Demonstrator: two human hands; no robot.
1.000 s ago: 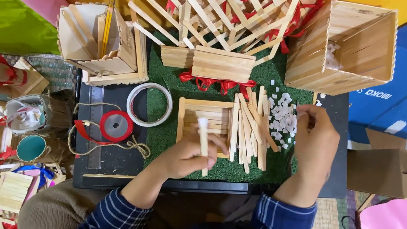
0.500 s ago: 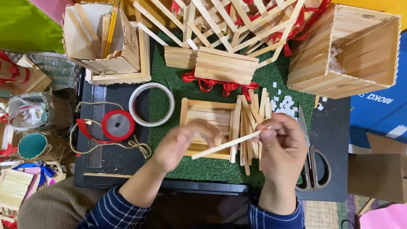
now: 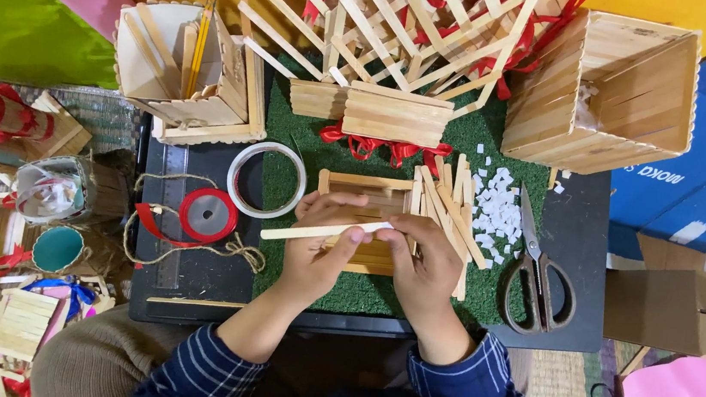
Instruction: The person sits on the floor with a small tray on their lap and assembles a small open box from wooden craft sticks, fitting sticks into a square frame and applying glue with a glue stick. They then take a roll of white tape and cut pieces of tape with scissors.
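Both hands have met, left hand (image 3: 322,252) and right hand (image 3: 424,261) fingers pinching a flat wooden stick (image 3: 324,231).

blue carton (image 3: 702,154) far right, white print; brown cardboard box (image 3: 678,312) below it.

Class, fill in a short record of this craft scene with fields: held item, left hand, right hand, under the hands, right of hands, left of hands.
held item: wooden stick, lying nearly level
left hand: left hand in a finger grip on the stick's middle
right hand: right hand pinching the stick's right end
under the hands: small stick frame on green turf mat
right of hands: loose sticks, white paper bits, scissors
left of hands: clear tape roll, red ribbon spool
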